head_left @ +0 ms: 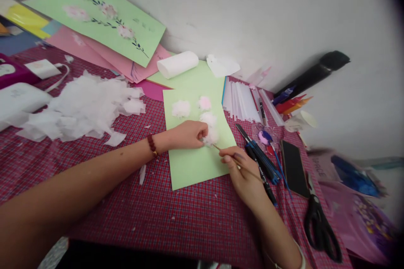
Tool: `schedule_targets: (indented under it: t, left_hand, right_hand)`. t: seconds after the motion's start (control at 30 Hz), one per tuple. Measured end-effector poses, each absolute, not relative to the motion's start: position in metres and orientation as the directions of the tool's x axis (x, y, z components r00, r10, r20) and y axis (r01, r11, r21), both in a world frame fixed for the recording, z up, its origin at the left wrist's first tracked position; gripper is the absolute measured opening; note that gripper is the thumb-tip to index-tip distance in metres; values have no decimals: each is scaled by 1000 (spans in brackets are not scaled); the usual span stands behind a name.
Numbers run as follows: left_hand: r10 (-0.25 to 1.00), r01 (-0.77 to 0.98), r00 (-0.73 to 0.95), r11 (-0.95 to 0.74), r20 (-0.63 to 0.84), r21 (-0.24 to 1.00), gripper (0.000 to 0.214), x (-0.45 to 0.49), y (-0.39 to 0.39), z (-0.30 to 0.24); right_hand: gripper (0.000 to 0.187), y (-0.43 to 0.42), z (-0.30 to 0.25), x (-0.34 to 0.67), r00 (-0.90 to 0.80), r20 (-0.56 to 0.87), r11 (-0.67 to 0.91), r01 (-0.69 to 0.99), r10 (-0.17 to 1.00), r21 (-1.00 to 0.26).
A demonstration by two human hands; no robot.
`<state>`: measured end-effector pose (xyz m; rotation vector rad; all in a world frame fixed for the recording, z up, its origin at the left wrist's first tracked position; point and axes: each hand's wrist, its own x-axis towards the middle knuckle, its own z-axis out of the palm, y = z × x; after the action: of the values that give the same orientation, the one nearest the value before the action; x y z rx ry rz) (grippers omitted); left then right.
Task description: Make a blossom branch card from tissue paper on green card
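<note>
A light green sheet of paper lies on the table, bearing several fluffy white and pale pink tissue-paper flowers. My left hand rests on the sheet, its fingers curled in against the edge of the lowest flower. Whether anything is pinched in those fingers is hidden. Between the thumb and fingers of my right hand is a thin paintbrush, slanted, with its tip at that same flower's lower edge.
Left of the sheet spreads a heap of white tissue pieces. A finished-looking flower picture leans on the wall behind, near a white paper roll. At right lie pens, a phone and black scissors beside the table edge.
</note>
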<state>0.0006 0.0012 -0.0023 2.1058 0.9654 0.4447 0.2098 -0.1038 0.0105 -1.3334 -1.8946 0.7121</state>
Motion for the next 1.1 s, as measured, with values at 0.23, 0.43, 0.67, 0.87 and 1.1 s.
schedule_targets:
  t: [0.23, 0.43, 0.67, 0.87, 1.1]
  left_hand:
    - [817, 84, 573, 9, -56, 996, 10, -21, 19, -1]
    - [910, 37, 409, -97, 73, 995, 22, -14, 11, 3]
    - [727, 446, 637, -619, 256, 647, 50, -5, -9, 6]
    - [552, 415, 793, -799, 257, 436, 51, -7, -18, 2]
    - [477, 405, 811, -875, 338, 264, 30, -1, -25, -2]
  right_hand:
    - [22, -97, 5, 218, 105, 92, 77, 143, 990, -987]
    - [23, -86, -5, 223, 168, 62, 52, 65, 984, -997]
    - [23, -82, -9, 231, 184, 48, 29, 104, 982, -994]
    - [19, -65, 12, 229, 193, -87, -86, -15, 977, -996]
    - [19, -22, 13, 219, 89, -140, -147, 85, 986, -985]
